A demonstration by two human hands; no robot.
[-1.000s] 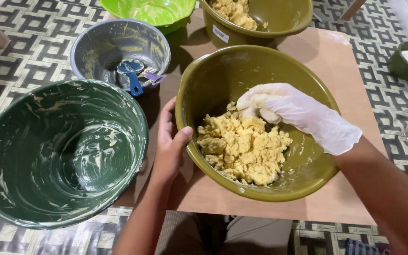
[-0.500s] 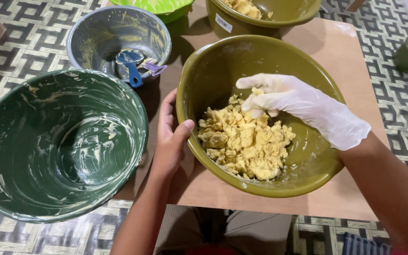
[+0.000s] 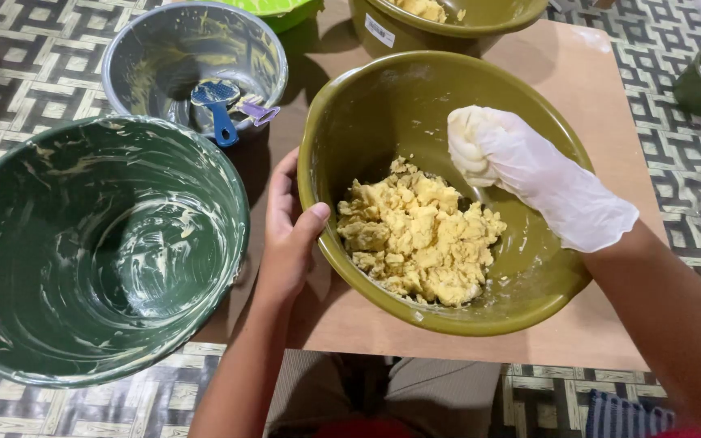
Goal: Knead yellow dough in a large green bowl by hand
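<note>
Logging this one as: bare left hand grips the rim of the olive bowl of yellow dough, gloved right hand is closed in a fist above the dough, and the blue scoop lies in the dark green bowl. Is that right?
One detail is off. The head view shows the blue scoop in the grey bowl, not the dark green bowl. The rest stands: left hand on the olive bowl rim, gloved right hand fisted above the dough.

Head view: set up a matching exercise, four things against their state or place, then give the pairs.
1. right hand
2. left hand
3. dark green bowl
4. blue scoop

A. smeared white inside
B. lying in the grey bowl
C. gloved, fisted above the yellow dough
D. bare, gripping the olive bowl rim

Pairs: 1-C, 2-D, 3-A, 4-B
</note>
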